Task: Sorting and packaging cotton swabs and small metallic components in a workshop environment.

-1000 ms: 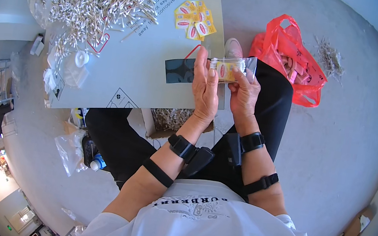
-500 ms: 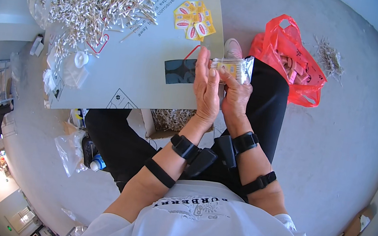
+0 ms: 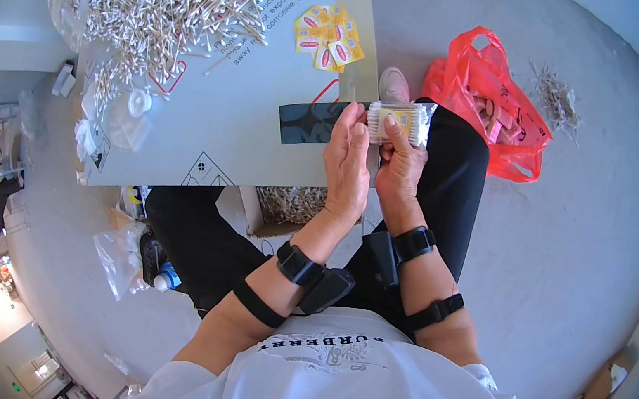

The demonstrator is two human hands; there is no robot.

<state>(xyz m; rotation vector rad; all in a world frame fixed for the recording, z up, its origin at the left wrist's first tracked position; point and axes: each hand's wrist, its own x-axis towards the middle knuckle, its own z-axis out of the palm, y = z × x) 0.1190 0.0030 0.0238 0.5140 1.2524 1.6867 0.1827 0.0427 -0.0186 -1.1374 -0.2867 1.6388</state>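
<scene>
At the far left, the heap of loose cotton swabs lies on the table looking just as it did a second ago. Below the table's near edge, the open carton is likewise unchanged, as is the cluster of yellow cards on the table's far right.

Beside the table's right edge, the left hand stands with its fingers fairly straight and its fingertips at the left end of the swab pack; whether they grip it cannot be told. The pack has turned since half a second ago: its broad face, with the swab row and yellow card, now shows more squarely. The right hand clasps it, thumb pressed over the front. This seems to be a change of angle, the pack's contents staying together. Farther right, the red bag sits on the floor as before.
</scene>
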